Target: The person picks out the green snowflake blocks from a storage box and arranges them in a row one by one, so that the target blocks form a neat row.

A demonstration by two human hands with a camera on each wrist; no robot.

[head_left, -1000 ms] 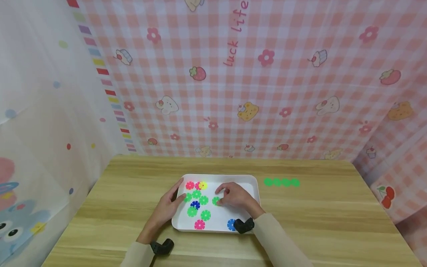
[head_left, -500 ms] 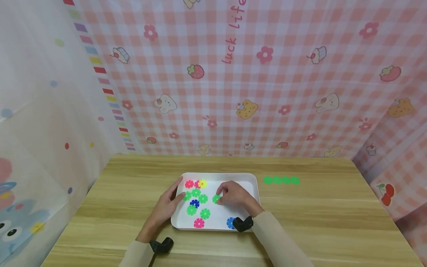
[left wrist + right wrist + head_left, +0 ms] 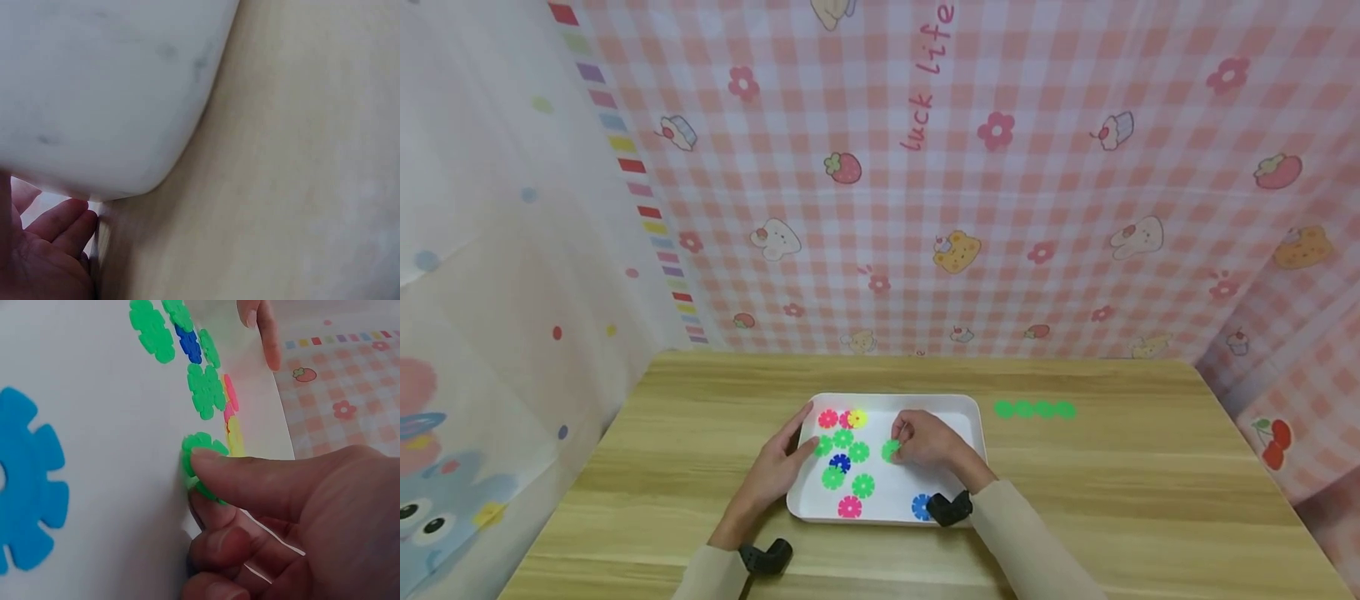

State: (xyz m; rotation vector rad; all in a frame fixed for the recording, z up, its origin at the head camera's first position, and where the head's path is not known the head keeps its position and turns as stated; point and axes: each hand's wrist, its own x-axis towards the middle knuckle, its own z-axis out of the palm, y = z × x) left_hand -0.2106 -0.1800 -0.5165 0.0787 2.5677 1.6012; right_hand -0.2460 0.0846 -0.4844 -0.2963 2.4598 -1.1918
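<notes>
In the head view a white tray [image 3: 917,510] holds several flower-shaped plastic discs in green, pink, blue and yellow. My right hand [image 3: 925,440] is over its middle and pinches a green notched disc [image 3: 199,447] between thumb and fingers, the disc tilted on edge in the right wrist view. My left hand [image 3: 778,462] grips the tray's left side, thumb over the rim and fingers along the outside. Fingers [image 3: 59,222] of that hand show beside the tray's corner in the left wrist view. Left of the pinched disc lie green discs [image 3: 863,486] and a dark blue disc [image 3: 840,462].
A row of several green discs [image 3: 1035,409] lies on the wooden table [image 3: 1135,483], right of the tray. One blue disc [image 3: 921,506] is near the tray's front edge, partly behind the right wrist camera [image 3: 950,507]. A checked cloth [image 3: 1037,192] hangs behind the table.
My right fingers have closed together on the green disc, which is now tilted and slightly farther right. My left hand stays at the tray's side.
</notes>
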